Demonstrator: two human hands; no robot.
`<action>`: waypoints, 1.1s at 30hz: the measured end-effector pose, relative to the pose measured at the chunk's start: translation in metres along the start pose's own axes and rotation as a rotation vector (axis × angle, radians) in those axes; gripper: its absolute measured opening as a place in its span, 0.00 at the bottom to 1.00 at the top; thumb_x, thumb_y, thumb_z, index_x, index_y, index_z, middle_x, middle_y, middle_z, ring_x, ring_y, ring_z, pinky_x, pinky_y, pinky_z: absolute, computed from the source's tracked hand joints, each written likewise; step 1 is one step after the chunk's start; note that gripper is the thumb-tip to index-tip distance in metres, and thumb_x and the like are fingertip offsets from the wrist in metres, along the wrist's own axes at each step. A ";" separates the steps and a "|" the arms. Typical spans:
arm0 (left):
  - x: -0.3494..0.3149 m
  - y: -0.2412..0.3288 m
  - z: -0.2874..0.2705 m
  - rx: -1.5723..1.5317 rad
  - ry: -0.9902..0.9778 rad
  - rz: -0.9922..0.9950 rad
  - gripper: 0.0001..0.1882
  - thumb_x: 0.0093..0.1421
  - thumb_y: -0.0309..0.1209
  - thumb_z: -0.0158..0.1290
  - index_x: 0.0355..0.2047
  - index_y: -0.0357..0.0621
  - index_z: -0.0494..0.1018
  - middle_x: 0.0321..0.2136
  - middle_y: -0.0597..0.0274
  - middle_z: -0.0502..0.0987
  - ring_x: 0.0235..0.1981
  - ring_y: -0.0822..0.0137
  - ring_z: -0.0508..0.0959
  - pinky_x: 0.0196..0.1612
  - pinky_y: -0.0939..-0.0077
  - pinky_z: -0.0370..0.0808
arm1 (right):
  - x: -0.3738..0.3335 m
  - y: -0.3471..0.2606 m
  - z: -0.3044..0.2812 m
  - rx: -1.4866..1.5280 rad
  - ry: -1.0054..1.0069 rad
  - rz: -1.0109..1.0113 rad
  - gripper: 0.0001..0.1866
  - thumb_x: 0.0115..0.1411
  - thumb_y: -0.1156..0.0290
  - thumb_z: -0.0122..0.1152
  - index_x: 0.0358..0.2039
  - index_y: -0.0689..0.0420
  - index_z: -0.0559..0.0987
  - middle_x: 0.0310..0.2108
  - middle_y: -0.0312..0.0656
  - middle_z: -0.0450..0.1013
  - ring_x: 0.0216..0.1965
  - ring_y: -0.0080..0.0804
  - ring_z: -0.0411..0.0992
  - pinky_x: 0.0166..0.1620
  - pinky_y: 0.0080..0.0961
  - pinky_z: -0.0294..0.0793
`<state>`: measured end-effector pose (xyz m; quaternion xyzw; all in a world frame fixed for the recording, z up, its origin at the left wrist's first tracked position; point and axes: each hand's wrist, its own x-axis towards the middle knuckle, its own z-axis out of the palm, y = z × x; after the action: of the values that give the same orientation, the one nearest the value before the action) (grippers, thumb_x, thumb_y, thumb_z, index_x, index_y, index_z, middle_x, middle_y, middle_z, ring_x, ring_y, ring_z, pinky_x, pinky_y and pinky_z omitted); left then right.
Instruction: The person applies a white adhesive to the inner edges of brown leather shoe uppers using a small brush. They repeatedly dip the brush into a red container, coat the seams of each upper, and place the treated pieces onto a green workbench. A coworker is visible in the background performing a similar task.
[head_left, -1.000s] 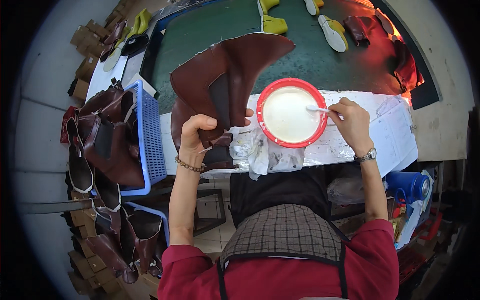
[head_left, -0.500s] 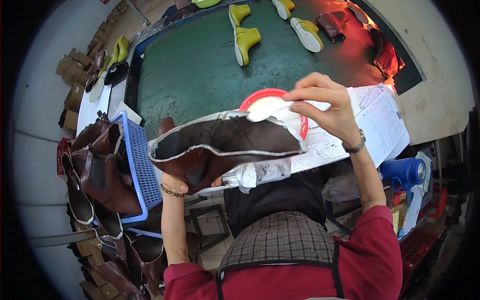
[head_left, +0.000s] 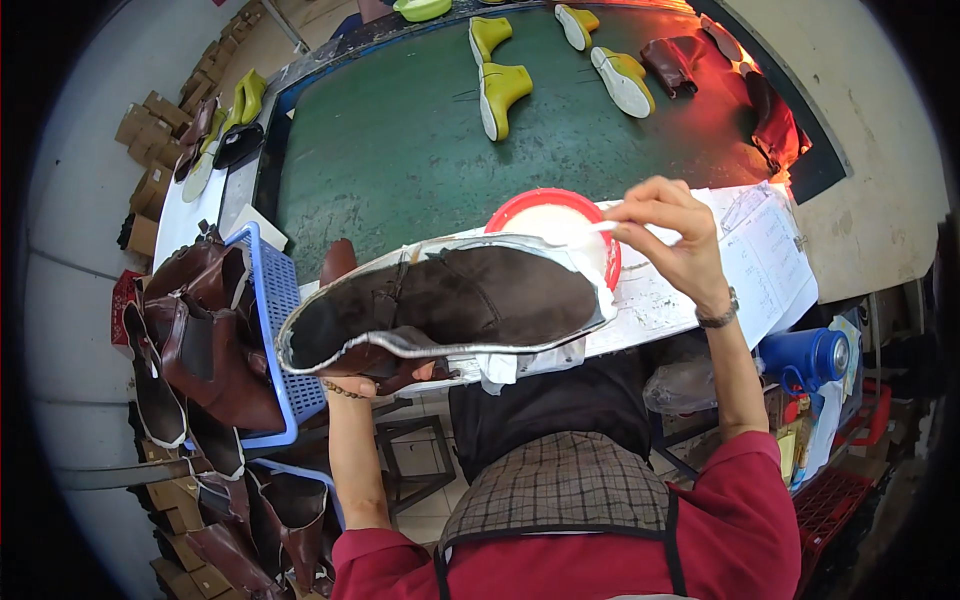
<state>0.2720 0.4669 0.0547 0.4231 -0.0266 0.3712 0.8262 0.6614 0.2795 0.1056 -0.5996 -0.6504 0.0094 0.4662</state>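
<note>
My left hand point(head_left: 350, 386) grips a brown leather boot upper point(head_left: 455, 300) from below, its open bottom facing up; most of the fingers are hidden under it. White paste lines the upper's edge. My right hand point(head_left: 672, 238) pinches a small white paste-coated applicator point(head_left: 604, 226), its tip over the upper's far right edge; whether it is a brush or a spatula I cannot tell. Just behind the upper stands a red-rimmed bowl point(head_left: 540, 196) of white paste, partly covered by the upper and the applicator.
A blue basket point(head_left: 285, 330) of brown boot uppers point(head_left: 215, 370) stands at my left. On the green conveyor belt point(head_left: 390, 150) are yellow shoe lasts point(head_left: 500, 95) and brown uppers point(head_left: 672, 62), near a red glow. Papers point(head_left: 765, 240) and a blue flask point(head_left: 805, 357) lie right.
The upper has tipped so that its open bottom faces up more fully. My right hand and the applicator have moved right and slightly down. The whole view has shifted slightly.
</note>
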 end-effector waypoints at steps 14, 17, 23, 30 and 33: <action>0.003 -0.023 0.018 0.066 -0.037 -0.041 0.54 0.42 0.34 0.71 0.67 0.27 0.58 0.56 0.36 0.73 0.47 0.43 0.79 0.48 0.53 0.77 | 0.021 -0.005 0.006 0.062 -0.028 -0.105 0.08 0.55 0.71 0.74 0.37 0.51 0.89 0.32 0.32 0.80 0.36 0.25 0.75 0.49 0.27 0.64; 0.002 -0.031 0.027 0.090 -0.090 -0.109 0.54 0.42 0.34 0.72 0.67 0.27 0.59 0.56 0.36 0.73 0.47 0.44 0.78 0.48 0.54 0.77 | 0.035 -0.006 0.012 0.117 -0.054 -0.169 0.09 0.55 0.70 0.75 0.37 0.52 0.89 0.32 0.32 0.80 0.35 0.25 0.75 0.49 0.27 0.63; 0.006 -0.044 0.045 -0.024 -0.245 -0.396 0.54 0.42 0.33 0.70 0.67 0.22 0.58 0.51 0.34 0.75 0.40 0.45 0.82 0.40 0.58 0.80 | 0.058 -0.017 0.010 0.080 -0.149 -0.306 0.09 0.54 0.68 0.76 0.36 0.51 0.89 0.32 0.31 0.79 0.34 0.25 0.74 0.48 0.28 0.62; 0.010 -0.061 0.042 -0.145 -0.343 -0.788 0.50 0.45 0.32 0.68 0.65 0.21 0.60 0.40 0.34 0.80 0.39 0.47 0.83 0.39 0.62 0.80 | 0.085 -0.031 0.023 0.050 -0.302 -0.452 0.07 0.56 0.65 0.75 0.36 0.46 0.89 0.32 0.28 0.76 0.35 0.25 0.71 0.48 0.29 0.61; 0.014 -0.076 0.049 -0.157 -0.353 -0.840 0.52 0.46 0.33 0.70 0.67 0.22 0.57 0.39 0.35 0.79 0.37 0.47 0.83 0.39 0.62 0.79 | 0.094 -0.040 0.037 0.078 -0.288 -0.527 0.07 0.56 0.63 0.74 0.36 0.45 0.89 0.32 0.28 0.76 0.35 0.25 0.72 0.49 0.29 0.61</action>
<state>0.3435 0.4120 0.0399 0.3899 -0.0213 -0.0764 0.9174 0.6221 0.3626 0.1642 -0.3843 -0.8422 -0.0022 0.3782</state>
